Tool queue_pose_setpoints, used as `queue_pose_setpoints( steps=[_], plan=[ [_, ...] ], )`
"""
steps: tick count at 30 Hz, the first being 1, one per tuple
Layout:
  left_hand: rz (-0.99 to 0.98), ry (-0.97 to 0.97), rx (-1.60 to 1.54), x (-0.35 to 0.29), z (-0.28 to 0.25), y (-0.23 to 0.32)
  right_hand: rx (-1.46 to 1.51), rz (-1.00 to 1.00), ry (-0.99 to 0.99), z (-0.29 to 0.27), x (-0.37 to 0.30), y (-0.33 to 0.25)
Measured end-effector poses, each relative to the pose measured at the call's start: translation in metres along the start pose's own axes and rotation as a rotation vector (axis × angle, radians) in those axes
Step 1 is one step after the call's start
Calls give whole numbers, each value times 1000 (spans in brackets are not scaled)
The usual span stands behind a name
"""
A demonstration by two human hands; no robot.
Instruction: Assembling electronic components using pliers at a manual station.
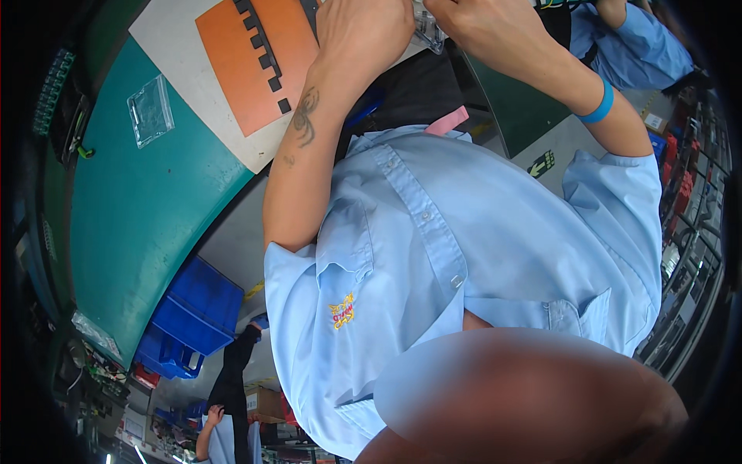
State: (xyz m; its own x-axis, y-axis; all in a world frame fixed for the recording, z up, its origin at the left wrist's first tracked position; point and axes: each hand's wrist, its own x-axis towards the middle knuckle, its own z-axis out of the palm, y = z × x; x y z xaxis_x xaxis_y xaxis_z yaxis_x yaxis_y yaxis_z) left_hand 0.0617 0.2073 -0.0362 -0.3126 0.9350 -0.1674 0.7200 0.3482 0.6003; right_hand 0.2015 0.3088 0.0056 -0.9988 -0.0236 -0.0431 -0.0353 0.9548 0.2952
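Both hands are cut off by the upper edge of the view: the left hand [365, 31] and the right hand [478, 22] are bent, their fingertips out of sight, so I cannot tell whether either is clenched, released or grasping something. A clear plastic piece [430, 32] shows between them, just beside the right hand, by the near edge of the pale board [176, 45] on the green counter [147, 224]. A blue band [599, 100] circles the right wrist. Left of the left hand, an orange sheet [224, 73] lies on the board, bearing a black toothed strip [261, 48]. A clear bag [151, 112] lies flat on the counter beside the board's left edge, and blue bins [197, 301] stand below the counter's near edge
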Motion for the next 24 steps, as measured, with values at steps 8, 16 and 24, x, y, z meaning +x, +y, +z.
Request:
queue_pose_setpoints(
  steps=[8, 16, 24],
  plan=[
    [-64, -34, 9, -11, -11, -2, 29, -40, -158, 13, 18, -2],
    [-55, -50, -31, -18, -1, -5, -11, -96, -191, -21, 30, -70],
    [-9, 45, -66, -22, 1, -11, -69, -182, -143, -67, 40, -134]
  ],
)
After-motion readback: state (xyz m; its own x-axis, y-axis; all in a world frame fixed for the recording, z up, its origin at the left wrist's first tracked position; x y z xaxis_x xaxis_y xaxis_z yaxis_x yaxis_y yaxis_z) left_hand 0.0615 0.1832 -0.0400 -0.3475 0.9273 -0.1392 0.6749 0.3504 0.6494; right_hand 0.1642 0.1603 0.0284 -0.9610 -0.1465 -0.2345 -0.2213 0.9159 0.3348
